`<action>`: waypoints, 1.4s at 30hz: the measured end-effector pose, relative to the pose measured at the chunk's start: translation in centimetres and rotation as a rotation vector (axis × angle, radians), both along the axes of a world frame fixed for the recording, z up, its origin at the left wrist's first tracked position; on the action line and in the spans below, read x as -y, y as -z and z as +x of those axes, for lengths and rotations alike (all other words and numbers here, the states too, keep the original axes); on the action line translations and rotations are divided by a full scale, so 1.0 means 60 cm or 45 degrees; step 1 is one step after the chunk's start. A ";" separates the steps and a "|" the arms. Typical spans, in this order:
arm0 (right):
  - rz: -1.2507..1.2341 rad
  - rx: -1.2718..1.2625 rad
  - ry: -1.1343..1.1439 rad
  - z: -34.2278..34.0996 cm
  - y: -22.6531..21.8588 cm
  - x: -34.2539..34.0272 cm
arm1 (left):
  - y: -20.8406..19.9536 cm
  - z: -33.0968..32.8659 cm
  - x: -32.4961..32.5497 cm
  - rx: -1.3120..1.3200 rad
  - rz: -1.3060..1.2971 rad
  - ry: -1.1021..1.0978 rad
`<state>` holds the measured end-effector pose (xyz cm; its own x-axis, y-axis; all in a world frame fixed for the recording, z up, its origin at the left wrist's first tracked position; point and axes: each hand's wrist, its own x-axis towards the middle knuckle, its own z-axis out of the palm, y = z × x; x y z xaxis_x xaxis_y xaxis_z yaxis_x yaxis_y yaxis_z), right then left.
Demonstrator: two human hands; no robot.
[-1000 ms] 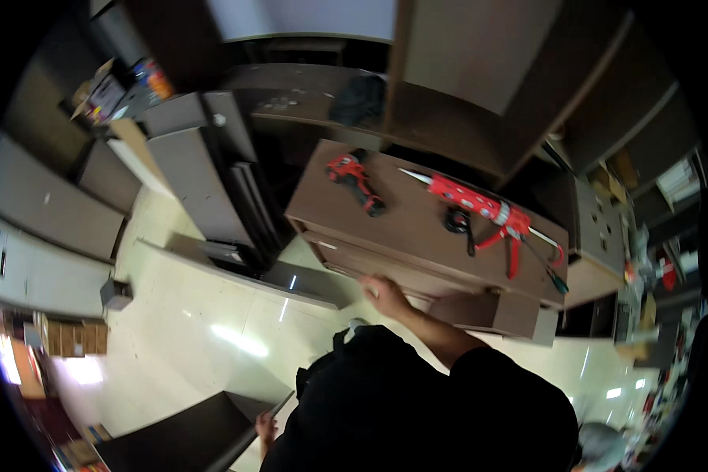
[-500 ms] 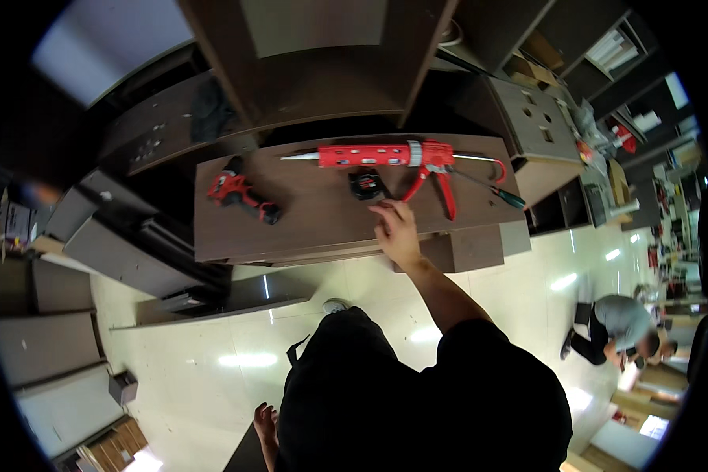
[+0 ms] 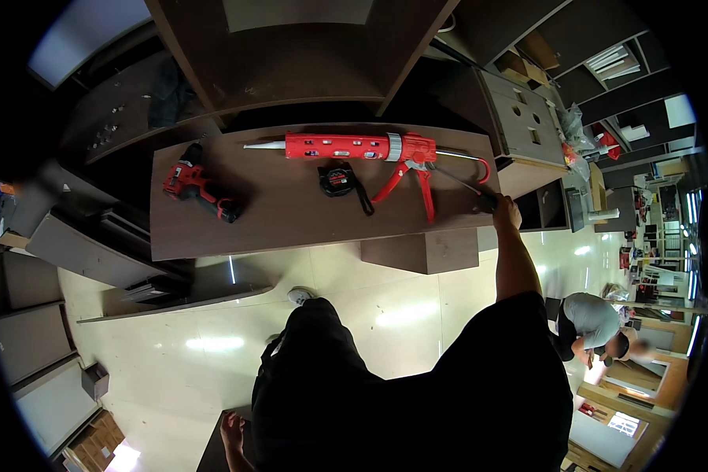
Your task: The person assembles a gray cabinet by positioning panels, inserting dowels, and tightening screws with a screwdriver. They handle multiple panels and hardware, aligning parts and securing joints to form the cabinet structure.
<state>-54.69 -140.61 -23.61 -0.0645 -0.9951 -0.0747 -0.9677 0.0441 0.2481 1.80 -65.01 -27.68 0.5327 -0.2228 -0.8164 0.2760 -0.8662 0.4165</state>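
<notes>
1. The screwdriver (image 3: 486,203) lay at the near right corner of the brown cabinet (image 3: 283,216), its shaft slanting toward the far edge; whether the handle was lifted off the top could not be told.
2. The right hand (image 3: 508,213) reached over that corner with its fingers closed around the screwdriver's dark handle.
3. A red caulking gun (image 3: 346,147) lay along the far edge, its nozzle toward the left edge and its hooked rod just beyond the screwdriver's shaft; whether the two touched was unclear.
4. Nearer the middle of the top sat a black tape measure (image 3: 337,181), its strap trailing toward the near edge.
5. A red and black drill (image 3: 186,180) lay close to the left edge.
6. The left hand (image 3: 232,431) hung low, well apart from the cabinet, fingers loosely bent and parted, gripping nothing visible, just beside a dark panel (image 3: 214,450).
7. Off beyond the right edge, a person in a grey top (image 3: 592,316) bent forward.
</notes>
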 end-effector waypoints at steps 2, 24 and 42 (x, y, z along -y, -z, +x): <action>0.004 -0.047 0.008 0.011 -0.011 -0.001 | -0.003 -0.004 0.001 0.026 0.000 0.102; -0.284 0.359 0.632 -0.014 0.183 0.002 | 0.049 0.008 -0.155 -0.022 -0.090 -0.387; -0.725 1.615 0.163 0.601 -0.077 -0.261 | 0.223 0.065 -0.389 0.139 -0.106 -0.474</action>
